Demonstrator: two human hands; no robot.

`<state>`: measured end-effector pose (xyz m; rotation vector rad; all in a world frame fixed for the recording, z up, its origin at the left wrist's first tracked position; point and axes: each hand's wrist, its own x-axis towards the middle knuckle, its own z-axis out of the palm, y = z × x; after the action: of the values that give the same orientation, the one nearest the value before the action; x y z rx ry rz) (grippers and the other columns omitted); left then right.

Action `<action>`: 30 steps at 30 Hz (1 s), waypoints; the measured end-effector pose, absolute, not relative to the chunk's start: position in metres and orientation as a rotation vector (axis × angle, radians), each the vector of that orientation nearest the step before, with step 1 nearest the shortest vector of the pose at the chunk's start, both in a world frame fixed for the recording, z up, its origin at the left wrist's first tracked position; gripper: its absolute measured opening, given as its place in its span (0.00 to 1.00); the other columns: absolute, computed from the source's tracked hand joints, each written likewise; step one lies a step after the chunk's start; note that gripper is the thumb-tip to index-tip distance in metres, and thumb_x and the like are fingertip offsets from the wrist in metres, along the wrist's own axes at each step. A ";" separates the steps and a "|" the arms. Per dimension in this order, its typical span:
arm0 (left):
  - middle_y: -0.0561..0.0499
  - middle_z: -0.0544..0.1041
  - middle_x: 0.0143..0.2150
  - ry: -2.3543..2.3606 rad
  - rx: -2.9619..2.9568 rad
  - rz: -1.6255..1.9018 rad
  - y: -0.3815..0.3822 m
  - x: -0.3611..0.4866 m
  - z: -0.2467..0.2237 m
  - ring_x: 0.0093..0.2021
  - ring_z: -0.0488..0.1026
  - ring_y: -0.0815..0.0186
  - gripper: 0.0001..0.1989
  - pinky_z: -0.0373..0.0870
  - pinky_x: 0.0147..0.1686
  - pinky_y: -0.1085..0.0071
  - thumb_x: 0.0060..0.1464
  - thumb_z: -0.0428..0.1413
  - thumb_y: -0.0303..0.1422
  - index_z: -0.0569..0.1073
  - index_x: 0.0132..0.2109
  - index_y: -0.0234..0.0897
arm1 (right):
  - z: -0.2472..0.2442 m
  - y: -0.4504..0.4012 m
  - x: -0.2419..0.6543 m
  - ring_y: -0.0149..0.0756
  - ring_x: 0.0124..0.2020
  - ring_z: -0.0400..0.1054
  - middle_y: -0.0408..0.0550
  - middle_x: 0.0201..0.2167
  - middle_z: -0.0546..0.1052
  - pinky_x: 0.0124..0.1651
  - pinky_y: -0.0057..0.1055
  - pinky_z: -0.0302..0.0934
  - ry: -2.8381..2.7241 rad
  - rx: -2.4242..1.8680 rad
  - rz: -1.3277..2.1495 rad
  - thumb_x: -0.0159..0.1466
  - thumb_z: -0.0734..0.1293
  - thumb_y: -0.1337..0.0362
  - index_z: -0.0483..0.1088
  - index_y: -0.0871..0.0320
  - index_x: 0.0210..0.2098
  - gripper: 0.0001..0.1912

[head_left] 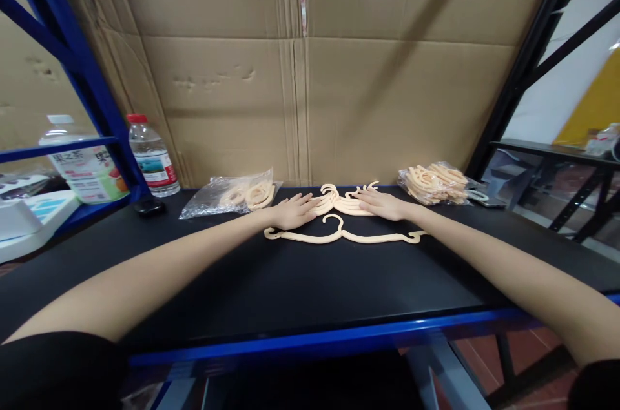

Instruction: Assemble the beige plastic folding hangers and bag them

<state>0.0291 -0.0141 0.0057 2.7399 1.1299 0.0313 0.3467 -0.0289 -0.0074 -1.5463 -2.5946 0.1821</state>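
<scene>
A stack of cream plastic hangers (pixel 346 205) lies toward the back of the black table, its hooks pointing to the cardboard. My left hand (pixel 295 211) rests flat over the left end of this stack, fingers stretched out. On the opposite end lies my right hand (pixel 385 205), also flat with the fingers extended. Both hands cover the ends of the hangers beneath them. A single cream hanger (pixel 314 239) lies in front of the stack, its hook toward the back; my right forearm hides part of its right tip.
A clear bag (pixel 206 200) with cream pieces lies at left, and a fuller bag of cream hangers (pixel 433 183) at right. A water bottle (pixel 151 161) and a dark mouse-like object (pixel 149 206) are at far left. Tall cardboard (pixel 232 100) walls the back.
</scene>
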 end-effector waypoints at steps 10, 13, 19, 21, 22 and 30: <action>0.42 0.44 0.71 1.342 2.794 0.105 -0.034 0.045 0.014 0.69 0.38 0.46 0.31 0.40 0.61 0.43 0.64 0.36 0.46 0.47 0.68 0.38 | -0.002 -0.029 0.356 0.52 0.68 0.39 0.53 0.67 0.52 0.65 0.55 0.40 -2.492 -1.529 -0.024 0.68 0.47 0.47 0.54 0.56 0.65 0.31; 0.37 0.55 0.67 1.206 2.962 0.421 -0.061 0.032 0.023 0.67 0.49 0.51 0.28 0.48 0.62 0.50 0.64 0.40 0.41 0.54 0.66 0.31 | 0.013 -0.060 0.363 0.50 0.62 0.55 0.58 0.60 0.63 0.61 0.48 0.51 -2.433 -1.279 -0.054 0.67 0.53 0.47 0.61 0.58 0.60 0.29; 0.43 0.72 0.53 1.015 2.852 0.490 -0.112 -0.014 0.031 0.52 0.70 0.59 0.17 0.66 0.51 0.63 0.61 0.45 0.34 0.67 0.54 0.36 | 0.019 -0.132 0.382 0.41 0.41 0.69 0.51 0.40 0.75 0.43 0.37 0.64 -2.499 -1.114 0.216 0.61 0.65 0.49 0.73 0.57 0.44 0.19; 0.44 0.74 0.48 1.014 2.850 0.503 -0.113 -0.024 0.026 0.46 0.72 0.60 0.13 0.68 0.46 0.65 0.60 0.47 0.34 0.70 0.49 0.37 | 0.012 -0.138 0.385 0.38 0.34 0.68 0.50 0.35 0.75 0.37 0.33 0.63 -2.493 -1.147 0.291 0.62 0.65 0.51 0.74 0.57 0.39 0.17; 0.45 0.74 0.45 1.012 2.852 0.522 -0.112 -0.028 0.022 0.44 0.72 0.61 0.12 0.69 0.44 0.66 0.60 0.48 0.34 0.71 0.47 0.37 | 0.008 -0.138 0.386 0.37 0.32 0.67 0.49 0.32 0.74 0.34 0.32 0.62 -2.477 -1.168 0.317 0.63 0.64 0.51 0.74 0.58 0.37 0.16; 0.47 0.74 0.39 0.956 2.902 0.683 -0.096 -0.028 0.006 0.40 0.71 0.64 0.11 0.68 0.41 0.68 0.62 0.48 0.33 0.74 0.44 0.37 | 0.005 -0.122 0.388 0.35 0.28 0.64 0.48 0.28 0.72 0.31 0.30 0.58 -2.422 -1.229 0.329 0.63 0.63 0.51 0.71 0.58 0.32 0.16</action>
<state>-0.0280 -0.0962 0.0057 2.9018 0.9556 0.6835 0.3875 -0.1220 0.0047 -1.2287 -2.4216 0.3291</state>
